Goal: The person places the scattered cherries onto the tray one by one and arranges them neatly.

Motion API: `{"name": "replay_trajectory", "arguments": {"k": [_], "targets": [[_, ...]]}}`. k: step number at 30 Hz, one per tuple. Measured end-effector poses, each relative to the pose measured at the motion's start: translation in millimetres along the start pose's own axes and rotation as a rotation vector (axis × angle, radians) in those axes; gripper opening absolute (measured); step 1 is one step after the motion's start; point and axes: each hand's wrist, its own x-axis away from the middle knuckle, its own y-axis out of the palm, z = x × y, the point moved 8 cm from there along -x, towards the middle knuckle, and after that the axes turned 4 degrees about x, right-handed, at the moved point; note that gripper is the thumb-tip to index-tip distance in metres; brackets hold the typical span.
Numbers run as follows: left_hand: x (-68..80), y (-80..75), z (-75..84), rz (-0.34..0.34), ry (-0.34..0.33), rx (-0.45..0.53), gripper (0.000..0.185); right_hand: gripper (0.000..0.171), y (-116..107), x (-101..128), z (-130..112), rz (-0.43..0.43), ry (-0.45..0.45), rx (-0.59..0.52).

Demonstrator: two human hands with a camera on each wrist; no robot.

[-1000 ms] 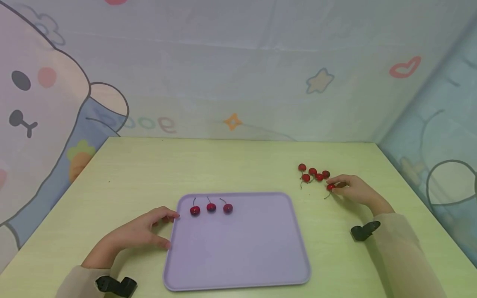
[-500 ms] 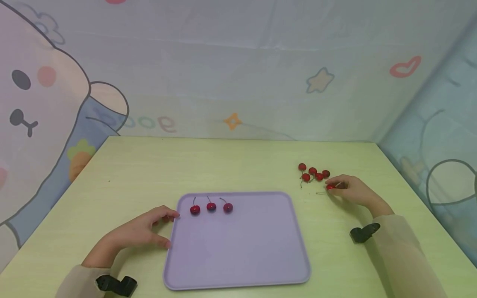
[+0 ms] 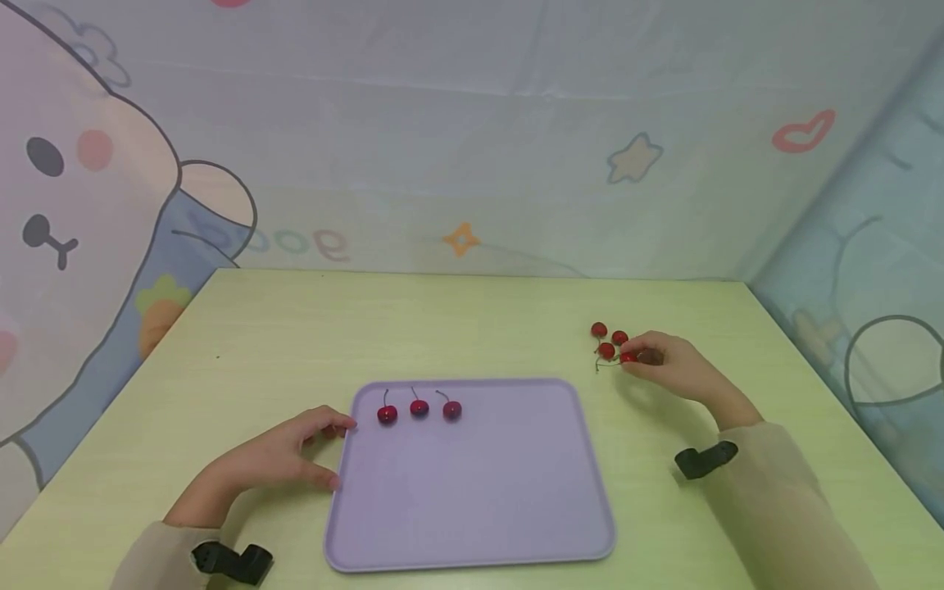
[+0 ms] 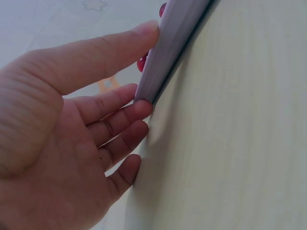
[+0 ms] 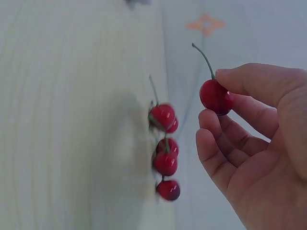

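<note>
My left hand (image 3: 276, 459) touches the left edge of a lilac tray (image 3: 479, 492) with its thumb and fingertips, fingers loosely spread; the left wrist view shows them against the tray's side wall (image 4: 165, 52). Three cherries stand in a row along the tray's far side, the middle cherry (image 3: 419, 408) with its stem pointing away. To the tray's right, my right hand (image 3: 682, 369) pinches a red cherry (image 5: 216, 97) between thumb and fingers, lifted clear of the table with its green stem sticking out. Just beyond lie several loose cherries (image 5: 166, 163), partly hidden by the hand in the head view.
A pale yellow-green table (image 3: 413, 328) carries everything. A printed cloth (image 3: 516, 164) hangs along its far edge and another stretch (image 3: 885, 270) along the right side. Black wrist cameras (image 3: 232, 564) sit on both sleeves.
My right hand has lifted the cherry off the table and moved left with it, coming in front of the loose cherries. My left hand and the tray have stayed in place.
</note>
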Motion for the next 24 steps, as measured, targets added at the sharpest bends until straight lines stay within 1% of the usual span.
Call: {"name": "replay_trajectory", "arguments": {"k": [6,10,17,24], "targets": [[-0.5,0.6,-3.3,0.001,-0.016,-0.003,0.064,0.032,5,-6,-22,0.022,0.019,-0.029],[-0.5,0.4,-3.0,0.004,-0.009,-0.003,0.064,0.032,12,-10,-36,0.018,0.031,-0.061],[0.0,0.0,1.6,-0.005,0.001,0.023,0.065,0.029,27,-16,-66,0.008,-0.005,-0.092],[-1.0,0.2,0.8,-0.006,-0.005,0.023,0.066,0.033,43,-22,-91,0.005,-0.038,-0.115]]}}
